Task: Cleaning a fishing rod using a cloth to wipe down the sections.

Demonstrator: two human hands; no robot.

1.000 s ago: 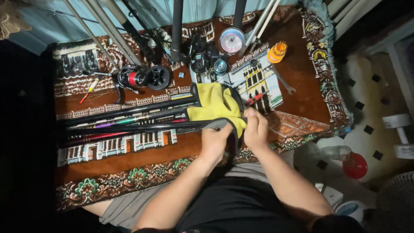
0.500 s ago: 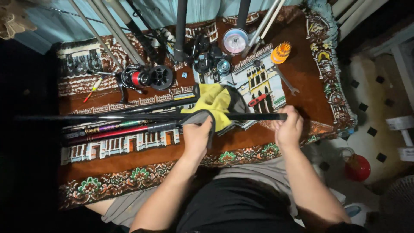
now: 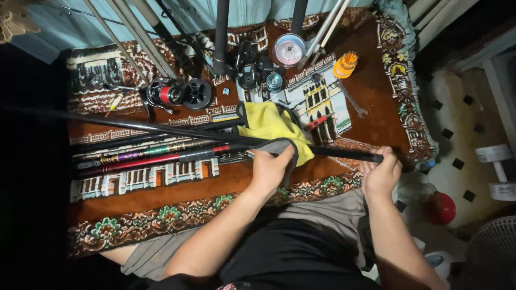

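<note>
- Black rod section point(image 3: 161, 129) is running as a long diagonal across the middle of the frame, from the dark left edge down to the right of centre, lifted above the patterned rug point(image 3: 376, 102).
- Right hand point(image 3: 381, 174), right of centre and low, is closing its fingers round the thick butt end of the rod section; grip is shut on it.
- Left hand point(image 3: 269, 169), at centre, is pinching the grey edge of a yellow cloth point(image 3: 271, 126) against the rod where it is passing through; fingers are curled closed on cloth and rod together.
- Rest of the yellow cloth is lying bunched on the rug just above the left hand, a black strap loop hanging from it beside the wrist.
- Bundle of other rod sections point(image 3: 145, 156), purple, green and red banded, is lying on the rug left of centre, just under the lifted rod.
- Spinning reel point(image 3: 166, 94) with a red spool is sitting upper left of centre; a small float is lying to its left.
- Line spool point(image 3: 289, 49) is resting at the top centre, an orange spool point(image 3: 345, 64) to its right.
- Wrench point(image 3: 353, 101) is lying right of centre, upper half, near the orange spool.
- Red-handled tool point(image 3: 318, 122) is lying just right of the cloth.
- Red round object point(image 3: 439, 207) is sitting on the floor at lower right, off the rug.
</note>
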